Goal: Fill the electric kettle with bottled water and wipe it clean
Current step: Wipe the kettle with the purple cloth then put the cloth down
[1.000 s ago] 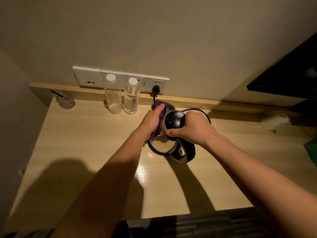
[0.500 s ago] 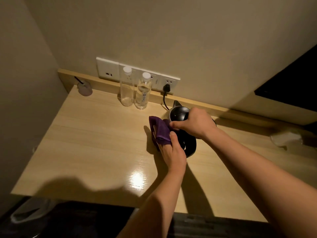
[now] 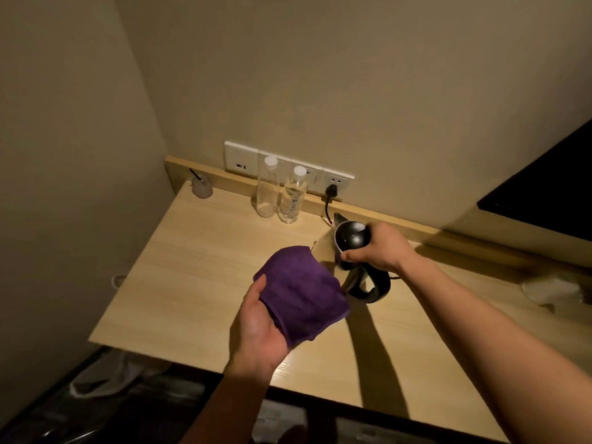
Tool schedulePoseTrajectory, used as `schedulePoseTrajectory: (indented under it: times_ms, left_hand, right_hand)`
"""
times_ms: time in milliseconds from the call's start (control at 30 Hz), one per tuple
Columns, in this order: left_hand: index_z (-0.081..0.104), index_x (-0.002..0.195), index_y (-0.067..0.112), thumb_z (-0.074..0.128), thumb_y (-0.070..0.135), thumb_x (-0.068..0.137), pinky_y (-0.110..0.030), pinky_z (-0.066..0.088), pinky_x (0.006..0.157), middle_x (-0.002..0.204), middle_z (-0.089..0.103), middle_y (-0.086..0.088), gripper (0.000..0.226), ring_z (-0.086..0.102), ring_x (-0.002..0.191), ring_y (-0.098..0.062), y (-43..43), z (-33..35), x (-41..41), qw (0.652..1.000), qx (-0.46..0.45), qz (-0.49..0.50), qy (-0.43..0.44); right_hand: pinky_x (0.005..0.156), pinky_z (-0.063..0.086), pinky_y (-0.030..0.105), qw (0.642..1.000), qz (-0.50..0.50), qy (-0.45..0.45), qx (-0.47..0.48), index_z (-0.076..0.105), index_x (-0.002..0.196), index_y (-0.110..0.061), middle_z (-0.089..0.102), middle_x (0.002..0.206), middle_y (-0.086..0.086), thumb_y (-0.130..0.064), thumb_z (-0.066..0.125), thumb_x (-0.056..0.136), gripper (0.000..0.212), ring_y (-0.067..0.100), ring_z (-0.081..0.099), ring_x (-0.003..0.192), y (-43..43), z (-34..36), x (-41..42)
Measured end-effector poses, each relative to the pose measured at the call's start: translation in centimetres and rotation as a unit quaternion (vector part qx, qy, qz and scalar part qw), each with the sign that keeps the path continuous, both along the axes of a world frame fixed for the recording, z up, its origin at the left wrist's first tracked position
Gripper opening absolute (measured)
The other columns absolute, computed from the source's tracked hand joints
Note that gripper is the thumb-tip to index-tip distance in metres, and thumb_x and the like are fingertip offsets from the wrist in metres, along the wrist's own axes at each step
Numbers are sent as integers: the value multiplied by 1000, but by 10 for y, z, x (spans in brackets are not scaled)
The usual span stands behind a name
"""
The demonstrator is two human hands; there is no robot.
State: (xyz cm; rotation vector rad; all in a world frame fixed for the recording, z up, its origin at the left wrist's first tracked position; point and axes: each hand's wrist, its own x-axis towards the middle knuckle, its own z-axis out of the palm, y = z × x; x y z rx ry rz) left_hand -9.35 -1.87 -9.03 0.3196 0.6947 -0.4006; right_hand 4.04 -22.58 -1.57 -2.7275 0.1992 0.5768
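Far left, against the back ledge: a small frosted cup (image 3: 202, 189) with a dark stick in it. Unmoved on the wooden desk (image 3: 192, 261).

Next along, two clear bottles with white caps stand upright side by side below the wall socket strip (image 3: 288, 166). Left bottle (image 3: 266, 190) looks nearly empty; right bottle (image 3: 292, 195) carries a label. Both touch or nearly touch each other, same spot as half a second ago.

Centre: left hand (image 3: 261, 331) is palm up, thumb pinching the edge of a folded purple cloth (image 3: 302, 291) draped over the fingers. Half a second ago this cloth was pressed against the kettle's side; now it is lifted off and sits nearer the camera, covering part of the kettle's lower left flank in view. Contact cannot be told.

Right of centre: electric kettle (image 3: 352, 248) on the desk, black lid closed, spout toward the wall, cord running up to the plug (image 3: 331, 190). Right hand (image 3: 381, 248) is curled over the lid's rear and handle top, fingers closed on it, as before.
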Motion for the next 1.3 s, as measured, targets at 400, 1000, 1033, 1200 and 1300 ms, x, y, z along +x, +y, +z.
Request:
schedulePoseTrajectory:
  times_ms: [400, 1000, 1033, 1200, 1300]
  left_hand:
    - [81, 108, 9, 57, 28, 92, -45, 53, 91, 113, 80, -15, 35, 79, 95, -35, 76, 63, 31, 994, 63, -58, -72]
    - [65, 132, 5, 74, 12, 80, -56, 54, 101, 125, 75, -23, 53, 67, 118, -44, 216, 5, 150, 949, 234, -210, -31]
    - [62, 137, 7, 79, 14, 77, -58, 53, 105, 131, 73, -22, 63, 67, 121, -44, 226, -10, 162, 935, 277, -219, -34]
    - [65, 119, 18, 70, 7, 94, -50, 58, 100, 127, 69, -14, 27, 70, 112, -32, 254, -51, 207, 870, 412, -260, -70]
    - [60, 132, 12, 63, 4, 99, -44, 57, 95, 128, 64, -8, 35, 65, 114, -29, 259, -75, 223, 793, 532, -280, -93]
  right_hand:
    - [112, 45, 51, 994, 77, 83, 2, 42, 150, -26, 58, 145, 5, -23, 92, 72, 93, 31, 54, 133, -14, 18, 20]
    - [83, 62, 42, 750, -303, 182, 559, 71, 116, -6, 79, 108, 15, -9, 67, 97, 19, 30, 75, 99, 213, -58, 29]
    - [84, 62, 43, 770, -294, 160, 544, 70, 117, -8, 79, 108, 14, -10, 65, 99, 18, 30, 76, 99, 220, -68, 37]
    - [97, 58, 57, 838, -255, 90, 475, 67, 114, -15, 79, 108, 11, -14, 62, 102, 13, 30, 76, 101, 244, -118, 69]
    - [97, 58, 56, 851, -247, 92, 455, 67, 111, -15, 78, 108, 10, -15, 62, 102, 10, 29, 75, 103, 255, -146, 82]
